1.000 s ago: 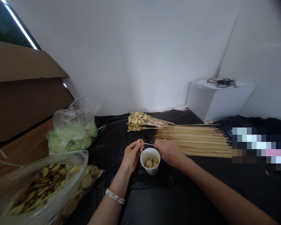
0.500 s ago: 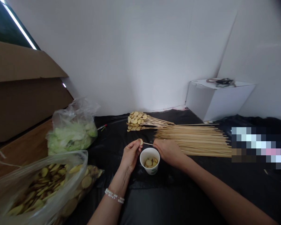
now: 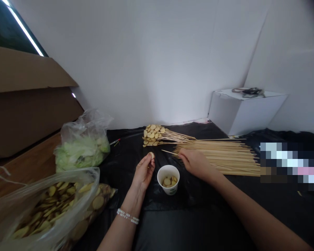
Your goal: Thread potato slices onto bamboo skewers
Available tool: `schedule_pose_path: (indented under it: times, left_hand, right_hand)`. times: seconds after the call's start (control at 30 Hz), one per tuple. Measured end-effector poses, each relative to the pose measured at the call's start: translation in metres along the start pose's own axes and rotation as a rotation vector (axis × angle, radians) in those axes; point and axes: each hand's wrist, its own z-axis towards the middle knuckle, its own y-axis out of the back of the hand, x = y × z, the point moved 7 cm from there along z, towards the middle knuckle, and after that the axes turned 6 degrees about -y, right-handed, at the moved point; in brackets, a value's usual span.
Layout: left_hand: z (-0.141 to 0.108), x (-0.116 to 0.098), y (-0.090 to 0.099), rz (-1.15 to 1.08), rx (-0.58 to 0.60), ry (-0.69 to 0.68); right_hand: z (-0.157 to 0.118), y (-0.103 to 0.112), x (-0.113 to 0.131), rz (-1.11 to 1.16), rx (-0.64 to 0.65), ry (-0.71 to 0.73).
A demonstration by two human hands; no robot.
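Between the thumb and fingers of my left hand (image 3: 143,170) is a round potato slice (image 3: 152,155). My right hand (image 3: 195,163) is closed on a thin wooden skewer (image 3: 169,152), whose bare tip points left toward the slice with a gap between them. Below and between both hands stands a white paper cup (image 3: 170,190) with several slices inside. Beyond my right hand lies a wide bundle of bare skewers (image 3: 232,153). Skewers loaded with potato slices (image 3: 154,134) are piled behind my left hand.
At the left are an open plastic bag of potato slices (image 3: 48,205) and a tall clear bag of pale green leaves (image 3: 85,153). A pen (image 3: 115,141) lies near them. A white box (image 3: 247,111) stands back right on the black sheet (image 3: 167,226).
My hands have moved apart. The skewer tip, at the slice earlier, is now separated from it; my right hand has shifted right and up, my left slightly left.
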Motion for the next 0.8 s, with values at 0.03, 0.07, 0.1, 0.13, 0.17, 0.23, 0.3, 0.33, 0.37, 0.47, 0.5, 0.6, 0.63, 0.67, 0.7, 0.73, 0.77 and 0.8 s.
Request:
schedule_pose_path:
  times: [0.03, 0.07, 0.1, 0.13, 0.17, 0.23, 0.3, 0.33, 0.37, 0.47, 0.5, 0.6, 0.63, 0.67, 0.7, 0.73, 0.77, 0.8]
  left_hand:
    - [-0.001, 0.003, -0.002, 0.003, 0.015, 0.013]
    - [-0.002, 0.005, -0.003, 0.003, 0.026, 0.021]
    - [-0.003, 0.006, -0.004, -0.001, 0.036, 0.026]
    - [-0.004, 0.007, -0.006, -0.006, 0.047, 0.03]
    - [-0.004, 0.008, -0.007, -0.013, 0.058, 0.036]
    - [-0.006, 0.01, -0.008, -0.024, 0.08, 0.061]
    - [-0.007, 0.011, -0.009, -0.028, 0.096, 0.095]
    - [-0.007, 0.012, -0.009, -0.031, 0.099, 0.108]
    - [-0.007, 0.012, -0.009, -0.036, 0.099, 0.116]
    - [-0.007, 0.011, -0.009, -0.059, 0.098, 0.112]
    - [-0.007, 0.011, -0.01, -0.065, 0.099, 0.108]
    - [-0.006, 0.01, -0.01, -0.061, 0.115, 0.095]
    - [-0.005, 0.01, -0.01, -0.057, 0.119, 0.09]
    - [-0.005, 0.01, -0.01, -0.054, 0.122, 0.083]
    - [-0.005, 0.01, -0.01, -0.051, 0.123, 0.078]
    - [-0.005, 0.01, -0.01, -0.048, 0.122, 0.073]
    - [-0.005, 0.01, -0.01, -0.045, 0.119, 0.069]
    - [-0.005, 0.01, -0.01, -0.04, 0.118, 0.067]
  right_hand:
    - [-0.001, 0.0, 0.003, 0.017, -0.009, 0.009]
    - [-0.001, 0.0, 0.006, 0.031, -0.013, 0.025]
    - [-0.002, -0.001, 0.01, 0.045, -0.016, 0.042]
    - [-0.003, -0.002, 0.013, 0.055, -0.019, 0.059]
    - [-0.004, -0.002, 0.016, 0.061, -0.021, 0.076]
    - [-0.006, -0.004, 0.021, 0.05, -0.013, 0.105]
    - [-0.007, -0.006, 0.022, 0.012, 0.003, 0.112]
    - [-0.007, -0.007, 0.022, -0.007, 0.012, 0.112]
    - [-0.007, -0.008, 0.022, -0.022, 0.019, 0.11]
    - [-0.008, -0.009, 0.022, -0.044, 0.021, 0.104]
    - [-0.008, -0.009, 0.022, -0.048, 0.021, 0.101]
    - [-0.008, -0.009, 0.023, -0.06, 0.032, 0.096]
    - [-0.008, -0.009, 0.024, -0.063, 0.038, 0.098]
    - [-0.008, -0.009, 0.024, -0.066, 0.043, 0.101]
    - [-0.009, -0.009, 0.024, -0.068, 0.046, 0.102]
    - [-0.009, -0.009, 0.025, -0.07, 0.049, 0.102]
    - [-0.009, -0.009, 0.025, -0.072, 0.05, 0.1]
    - [-0.008, -0.009, 0.025, -0.073, 0.051, 0.097]
